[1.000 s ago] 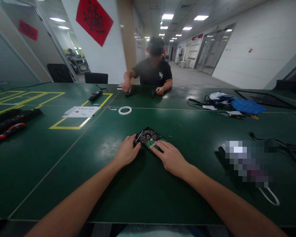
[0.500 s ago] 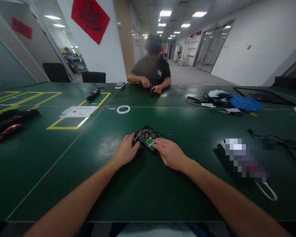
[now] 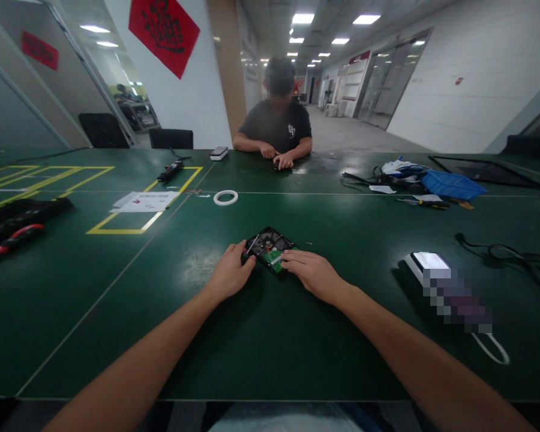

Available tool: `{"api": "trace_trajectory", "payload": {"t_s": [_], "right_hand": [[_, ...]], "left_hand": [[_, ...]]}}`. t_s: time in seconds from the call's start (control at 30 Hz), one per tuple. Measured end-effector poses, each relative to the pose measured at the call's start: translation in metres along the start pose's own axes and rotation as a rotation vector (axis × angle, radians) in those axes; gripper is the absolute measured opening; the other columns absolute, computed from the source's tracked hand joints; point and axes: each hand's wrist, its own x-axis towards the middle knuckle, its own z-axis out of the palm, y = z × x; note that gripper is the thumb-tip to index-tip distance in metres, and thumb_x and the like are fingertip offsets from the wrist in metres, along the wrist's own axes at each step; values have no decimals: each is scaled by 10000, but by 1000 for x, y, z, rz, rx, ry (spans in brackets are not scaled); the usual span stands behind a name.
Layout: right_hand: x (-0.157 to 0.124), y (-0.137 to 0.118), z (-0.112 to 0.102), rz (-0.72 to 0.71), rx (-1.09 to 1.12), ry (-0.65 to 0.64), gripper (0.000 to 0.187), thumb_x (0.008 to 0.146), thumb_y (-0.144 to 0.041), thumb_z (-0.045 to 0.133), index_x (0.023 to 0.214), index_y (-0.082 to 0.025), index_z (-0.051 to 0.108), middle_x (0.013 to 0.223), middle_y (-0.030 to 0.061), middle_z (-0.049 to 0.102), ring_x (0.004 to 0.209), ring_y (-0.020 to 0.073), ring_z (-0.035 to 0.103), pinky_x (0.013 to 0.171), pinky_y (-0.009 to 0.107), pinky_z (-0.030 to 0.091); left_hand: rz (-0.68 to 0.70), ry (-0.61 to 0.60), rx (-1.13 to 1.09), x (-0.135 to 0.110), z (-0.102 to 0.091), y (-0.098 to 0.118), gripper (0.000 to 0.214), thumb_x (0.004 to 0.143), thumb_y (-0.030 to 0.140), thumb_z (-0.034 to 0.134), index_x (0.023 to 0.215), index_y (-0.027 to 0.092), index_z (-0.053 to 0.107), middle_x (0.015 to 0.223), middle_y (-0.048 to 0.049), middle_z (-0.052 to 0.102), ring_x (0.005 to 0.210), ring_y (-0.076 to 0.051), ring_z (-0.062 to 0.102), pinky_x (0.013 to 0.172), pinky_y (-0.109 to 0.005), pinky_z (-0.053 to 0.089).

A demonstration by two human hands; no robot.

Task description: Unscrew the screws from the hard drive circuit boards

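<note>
On the green tabletop lies a hard drive, its underside up, with a green circuit board showing near its front. My left hand is closed round the dark handle of a screwdriver at the drive's left corner. The thin metal shaft slants over the drive; its handle is mostly hidden by my fingers. My right hand grips the drive's right edge, fingers bent over the rim and touching the board's right end. The thumb is hidden under the hand.
A power bank-like device with a white strap lies to the right, partly blurred. Beyond are a blue tray, tools and cables. A white tape ring and paper lie left. A person sits opposite, hands on a small dark object.
My right fingers have shifted slightly to the right along the drive, showing a little more of the board. My left hand and the screwdriver look almost the same. The view has tilted slightly.
</note>
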Motion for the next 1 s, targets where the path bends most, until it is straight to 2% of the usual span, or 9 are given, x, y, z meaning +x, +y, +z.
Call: {"api": "trace_trajectory", "payload": {"t_s": [0.2, 0.3, 0.57, 0.8, 1.0], "right_hand": [[12, 2, -14, 12, 96, -85, 192, 933, -87, 595, 1055, -181, 711, 1363, 115, 657, 1318, 225, 585, 1137, 471, 458], [16, 1, -19, 41, 95, -138, 192, 917, -82, 616, 1056, -191, 690, 1401, 115, 623, 1342, 240, 555, 1130, 490, 437], [21, 1, -18, 57, 37, -224, 452, 932, -80, 585, 1340, -270, 636, 1494, 83, 552, 1329, 279, 501, 1046, 496, 393], [21, 2, -20, 15, -7, -218, 450, 919, -87, 597, 1310, -295, 676, 1495, 85, 554, 1327, 297, 489, 1038, 517, 379], [19, 1, -17, 2, 18, -184, 546, 867, 22, 573, 1299, -296, 682, 1552, 75, 489, 1399, 272, 465, 1095, 515, 388]], "left_hand": [[12, 13, -17, 2, 0, -2, 468, 961, 364, 541, 1362, 126, 571, 1165, -145, 653, 1084, -284, 632, 996, -397, 473], [9, 8, -15, 2, -1, -1, 477, 964, 360, 542, 1378, 124, 560, 1180, -147, 652, 1098, -281, 629, 997, -387, 472], [18, 16, -1, 1, 0, 0, 487, 969, 353, 531, 1384, 100, 554, 1188, -154, 641, 1124, -284, 619, 1034, -396, 454], [14, 9, -14, 1, -2, 0, 482, 966, 360, 540, 1386, 124, 553, 1170, -136, 647, 1093, -274, 625, 1011, -387, 465], [8, 9, -17, 1, -1, 0, 509, 969, 364, 531, 1412, 113, 531, 1196, -149, 640, 1106, -280, 624, 1012, -395, 466]]}}
